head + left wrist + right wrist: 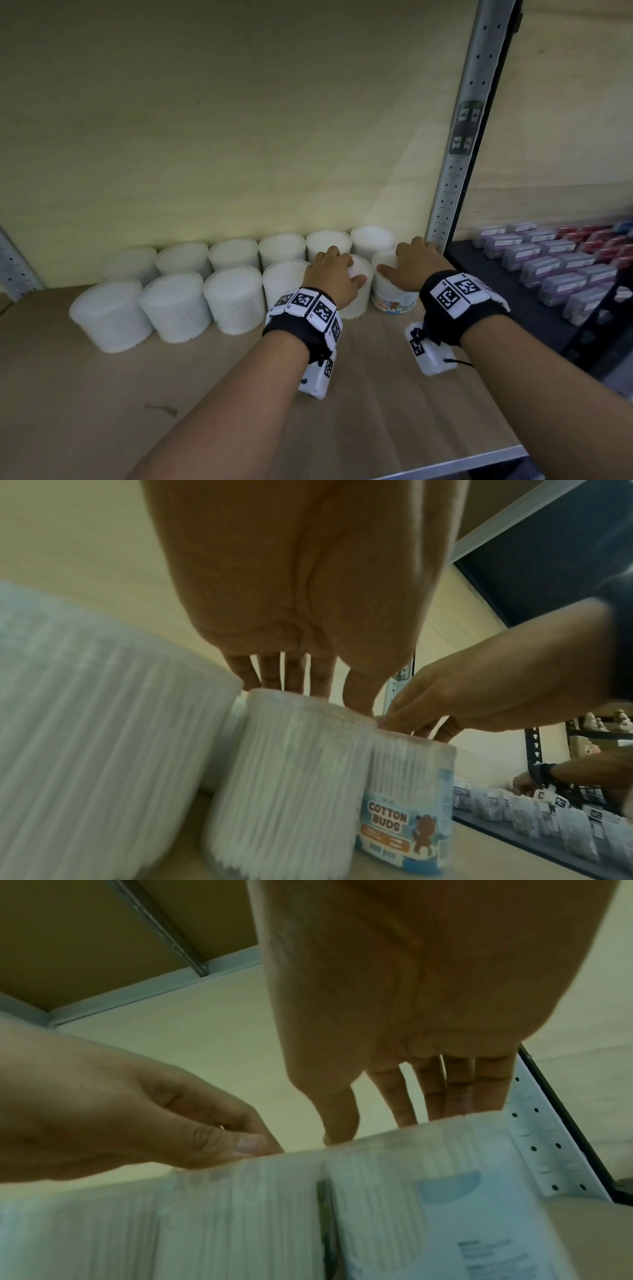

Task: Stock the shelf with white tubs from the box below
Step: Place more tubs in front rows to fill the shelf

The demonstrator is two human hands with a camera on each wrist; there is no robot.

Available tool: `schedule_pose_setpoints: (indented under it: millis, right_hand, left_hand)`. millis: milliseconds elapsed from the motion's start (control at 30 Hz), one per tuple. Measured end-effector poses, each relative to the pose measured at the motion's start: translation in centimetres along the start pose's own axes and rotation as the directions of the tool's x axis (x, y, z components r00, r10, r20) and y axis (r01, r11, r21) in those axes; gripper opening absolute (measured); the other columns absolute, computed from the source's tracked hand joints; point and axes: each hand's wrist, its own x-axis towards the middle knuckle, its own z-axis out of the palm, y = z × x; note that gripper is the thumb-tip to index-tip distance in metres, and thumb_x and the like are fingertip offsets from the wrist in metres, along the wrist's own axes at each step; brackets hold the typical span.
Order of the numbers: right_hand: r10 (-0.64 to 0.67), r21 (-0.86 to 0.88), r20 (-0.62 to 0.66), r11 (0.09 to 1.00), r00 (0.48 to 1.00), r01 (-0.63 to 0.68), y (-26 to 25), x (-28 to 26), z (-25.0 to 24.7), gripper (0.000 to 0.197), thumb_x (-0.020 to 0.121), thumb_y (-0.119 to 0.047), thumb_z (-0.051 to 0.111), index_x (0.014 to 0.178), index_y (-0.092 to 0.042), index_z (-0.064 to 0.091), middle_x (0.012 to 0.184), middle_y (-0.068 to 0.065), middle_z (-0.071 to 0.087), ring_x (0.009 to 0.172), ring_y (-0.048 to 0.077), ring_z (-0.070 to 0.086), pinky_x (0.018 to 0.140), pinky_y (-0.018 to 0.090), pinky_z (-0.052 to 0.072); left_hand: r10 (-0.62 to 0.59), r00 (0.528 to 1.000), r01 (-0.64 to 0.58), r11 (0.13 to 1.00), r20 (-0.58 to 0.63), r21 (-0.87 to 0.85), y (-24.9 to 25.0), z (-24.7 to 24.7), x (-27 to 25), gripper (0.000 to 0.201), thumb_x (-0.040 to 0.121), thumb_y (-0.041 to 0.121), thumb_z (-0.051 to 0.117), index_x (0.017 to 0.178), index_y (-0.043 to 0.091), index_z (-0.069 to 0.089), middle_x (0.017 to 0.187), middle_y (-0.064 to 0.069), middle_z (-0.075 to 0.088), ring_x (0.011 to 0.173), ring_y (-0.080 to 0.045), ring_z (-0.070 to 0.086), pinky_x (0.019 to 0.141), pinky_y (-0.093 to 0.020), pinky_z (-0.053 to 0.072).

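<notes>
Two rows of white tubs [174,305] of cotton buds stand at the back of the wooden shelf [120,404]. My left hand [344,265] grips the top of a front-row white tub [359,298], fingers over the lid and thumb on its right side. The left wrist view shows that tub [284,777] under my left hand [325,696]. My right hand [402,255] holds the lid of the neighbouring labelled tub [394,298], which reads "COTTON BUDS" [407,791]. In the right wrist view my right hand [390,1123] has its thumb in front and its fingers behind the rim of that tub [428,1204].
A perforated metal upright [455,154] stands just right of the labelled tub. Beyond it, a dark shelf holds rows of purple and red packs [555,267]. Bare board lies in front of the tubs. Another person's hand [582,772] works at that dark shelf.
</notes>
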Motion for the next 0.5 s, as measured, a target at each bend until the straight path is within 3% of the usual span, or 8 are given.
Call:
schedule_pose_setpoints:
  millis: [167, 333, 500]
  right_hand:
    - [-0.049, -0.037, 0.014, 0.998, 0.999, 0.050, 0.0, 0.4, -0.2, 0.064, 0.092, -0.054, 0.045, 0.136, -0.009, 0.044, 0.139, 0.015, 0.040, 0.130, 0.035, 0.036, 0.106, 0.044, 0.035]
    - [-0.125, -0.063, 0.066, 0.990, 0.990, 0.129, 0.9, 1.0, -0.6, 0.059, 0.088, -0.050, 0.053, 0.140, -0.025, 0.042, 0.144, 0.003, 0.040, 0.132, 0.026, 0.041, 0.108, 0.047, 0.038]
    - [-0.212, -0.012, 0.121, 0.977, 0.970, 0.215, 1.4, 1.4, -1.3, 0.051, 0.088, -0.027, 0.059, 0.137, -0.028, 0.047, 0.148, 0.000, 0.039, 0.134, 0.022, 0.042, 0.111, 0.041, 0.038]
  left_hand:
    - [0.001, 1.000, -0.001, 1.000, 0.000, -0.001, 0.0, 0.0, 0.0, 0.047, 0.093, 0.041, 0.050, 0.131, 0.014, 0.051, 0.132, -0.007, 0.043, 0.124, -0.027, 0.040, 0.099, -0.040, 0.038]
    - [0.003, 1.000, -0.003, 1.000, 0.000, -0.003, 0.0, -0.1, 0.0, 0.046, 0.093, 0.042, 0.050, 0.130, 0.014, 0.051, 0.132, -0.007, 0.043, 0.125, -0.026, 0.040, 0.099, -0.039, 0.038]
    - [0.001, 1.000, -0.001, 1.000, -0.005, 0.000, 0.0, -0.1, 0.0, 0.047, 0.093, 0.042, 0.050, 0.131, 0.014, 0.051, 0.132, -0.007, 0.043, 0.125, -0.027, 0.041, 0.100, -0.040, 0.039]
